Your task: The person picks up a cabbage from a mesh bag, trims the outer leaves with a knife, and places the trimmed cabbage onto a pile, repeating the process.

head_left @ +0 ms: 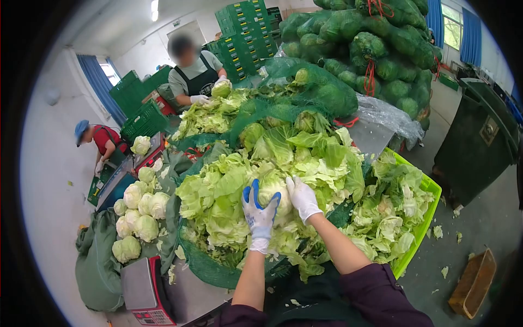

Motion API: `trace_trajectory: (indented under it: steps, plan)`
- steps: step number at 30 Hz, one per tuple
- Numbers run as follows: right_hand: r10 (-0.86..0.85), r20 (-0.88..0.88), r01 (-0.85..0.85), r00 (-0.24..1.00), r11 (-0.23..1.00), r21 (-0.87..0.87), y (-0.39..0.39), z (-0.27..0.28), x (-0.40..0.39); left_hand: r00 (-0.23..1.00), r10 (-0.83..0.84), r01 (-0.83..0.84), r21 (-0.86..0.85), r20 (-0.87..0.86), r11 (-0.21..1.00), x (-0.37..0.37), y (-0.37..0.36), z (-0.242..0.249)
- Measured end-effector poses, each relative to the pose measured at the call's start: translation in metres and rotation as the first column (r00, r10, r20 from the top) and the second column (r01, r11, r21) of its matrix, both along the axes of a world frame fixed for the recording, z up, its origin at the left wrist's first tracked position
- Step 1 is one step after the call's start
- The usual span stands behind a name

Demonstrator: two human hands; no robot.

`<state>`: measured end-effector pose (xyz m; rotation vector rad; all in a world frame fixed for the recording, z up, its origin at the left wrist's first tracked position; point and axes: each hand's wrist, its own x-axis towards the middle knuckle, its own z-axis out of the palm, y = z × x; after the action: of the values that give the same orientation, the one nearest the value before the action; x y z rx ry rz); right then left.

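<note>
A pale cabbage (273, 192) sits between my two hands, on a heap of loose cabbage leaves (212, 191). My left hand (260, 218), in a white glove with blue fingertips, curves its spread fingers round the cabbage's near left side. Against its right side rests my right hand (303, 200), in a thin white glove, its fingers pointing away from me. The palms and the underside of the cabbage are hidden. Green netting (204, 270) lies under the leaves. Trimmed cabbages (146, 228) are piled to the left.
A lime-green crate (417, 231) of leaves stands at my right, near a dark bin (474, 147). At lower left is a scale (144, 291). Netted cabbage sacks (376, 54) are stacked behind. A co-worker (199, 76) handles cabbage across the table; another person (103, 139) bends at far left.
</note>
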<state>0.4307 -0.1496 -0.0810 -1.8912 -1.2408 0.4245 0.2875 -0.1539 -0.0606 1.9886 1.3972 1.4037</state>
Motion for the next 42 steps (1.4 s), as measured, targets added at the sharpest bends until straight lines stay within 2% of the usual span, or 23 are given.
trace_trajectory:
  steps: [3, 5, 7, 8, 9, 11, 17, 19, 21, 23, 25, 26, 27, 28, 29, 31, 35, 36, 37, 39, 40, 41, 42]
  plan:
    - [0.02, -0.015, -0.021, 1.0, 0.996, -0.081, -0.008, 0.002, -0.005, 1.0, 0.02, -0.019, 0.085, -0.007, 0.996, -0.005, -0.006, -0.014]
    - [0.032, 0.044, -0.033, 0.999, 0.999, 0.024, -0.006, -0.004, -0.004, 1.0, 0.019, -0.019, 0.121, -0.004, 0.992, -0.009, -0.006, -0.012]
    - [0.072, 0.085, -0.069, 0.994, 0.997, -0.037, -0.007, -0.002, -0.001, 0.988, -0.152, 0.155, -0.086, 0.036, 0.984, -0.019, 0.006, 0.0]
    - [0.106, 0.116, -0.095, 0.988, 0.991, -0.098, -0.007, 0.005, 0.0, 0.976, -0.167, 0.138, -0.202, -0.137, 0.97, -0.023, 0.01, 0.02]
    - [0.104, 0.118, -0.093, 0.988, 0.992, -0.09, -0.007, 0.009, -0.001, 0.976, -0.168, 0.14, -0.194, -0.137, 0.971, -0.017, 0.012, 0.036]
    - [0.126, 0.175, -0.102, 0.976, 0.985, -0.139, -0.014, 0.02, -0.006, 0.908, -0.121, 0.041, -0.202, -0.401, 0.979, 0.001, 0.019, 0.062]
    - [0.23, 0.249, -0.185, 0.941, 0.964, -0.191, 0.017, 0.014, 0.028, 0.87, -0.156, 0.017, -0.287, -0.468, 0.958, 0.014, 0.028, 0.032]
    - [0.147, 0.226, -0.09, 0.963, 0.966, -0.243, 0.036, 0.01, 0.05, 0.908, -0.113, 0.125, 0.003, -0.404, 0.992, 0.001, 0.009, 0.024]
    - [0.181, 0.239, -0.115, 0.954, 0.957, -0.268, 0.045, -0.003, 0.059, 0.935, -0.142, 0.169, 0.056, -0.325, 0.984, -0.018, -0.009, 0.02]
    - [0.232, 0.247, -0.151, 0.941, 0.939, -0.308, 0.038, -0.002, 0.053, 0.955, -0.256, 0.266, -0.048, 0.151, 0.963, -0.044, -0.017, 0.009]
    - [0.084, 0.2, -0.036, 0.976, 0.973, -0.23, 0.018, 0.019, 0.042, 0.739, -0.214, 0.434, -0.209, 0.638, 0.876, -0.072, -0.016, -0.003]
    - [0.041, 0.116, -0.023, 0.992, 0.988, -0.151, 0.009, 0.023, 0.034, 0.642, -0.186, 0.476, -0.197, 0.743, 0.857, -0.079, -0.019, 0.001]
    - [0.054, 0.117, -0.036, 0.992, 0.989, -0.147, -0.004, 0.029, 0.02, 0.53, -0.154, 0.517, -0.173, 0.834, 0.838, -0.084, -0.021, 0.006]
    - [0.077, -0.043, -0.077, 0.996, 0.997, 0.008, -0.022, 0.034, 0.002, 0.371, -0.095, 0.588, -0.154, 0.924, 0.794, -0.092, -0.016, -0.007]
    - [0.121, -0.196, -0.088, 0.973, 0.982, 0.166, -0.034, 0.033, -0.016, 0.37, -0.089, 0.58, -0.154, 0.925, 0.8, -0.096, -0.01, -0.026]
    - [0.328, -0.206, -0.284, 0.922, 0.934, 0.219, -0.041, 0.019, -0.05, 0.359, -0.066, 0.499, -0.132, 0.931, 0.856, -0.093, 0.001, -0.054]
    - [0.378, -0.306, -0.363, 0.874, 0.926, 0.109, -0.033, 0.066, -0.007, 0.617, -0.173, 0.445, -0.159, 0.768, 0.881, -0.057, -0.023, 0.026]
    - [0.419, -0.378, -0.394, 0.826, 0.908, 0.144, -0.027, 0.065, 0.012, 0.574, -0.185, 0.545, -0.204, 0.798, 0.813, -0.053, -0.018, 0.03]
    - [0.408, -0.329, -0.418, 0.852, 0.907, 0.045, -0.023, 0.068, 0.03, 0.814, -0.26, 0.426, -0.228, 0.52, 0.876, -0.046, -0.009, 0.022]
    - [0.444, -0.157, -0.448, 0.882, 0.894, 0.016, -0.013, 0.039, 0.054, 0.939, -0.298, 0.319, -0.107, 0.171, 0.942, -0.017, 0.005, 0.016]
    - [0.388, -0.011, -0.387, 0.922, 0.921, 0.045, -0.014, 0.02, 0.058, 0.941, -0.29, 0.277, -0.098, -0.175, 0.956, -0.009, 0.02, -0.004]
    - [0.32, 0.135, -0.332, 0.938, 0.94, 0.081, -0.021, 0.004, 0.057, 0.939, -0.3, 0.287, -0.094, -0.168, 0.953, -0.004, 0.023, -0.003]
    - [0.246, 0.141, -0.248, 0.959, 0.969, -0.005, -0.03, 0.006, 0.053, 0.926, -0.368, 0.377, -0.185, 0.085, 0.907, -0.001, 0.026, 0.0]
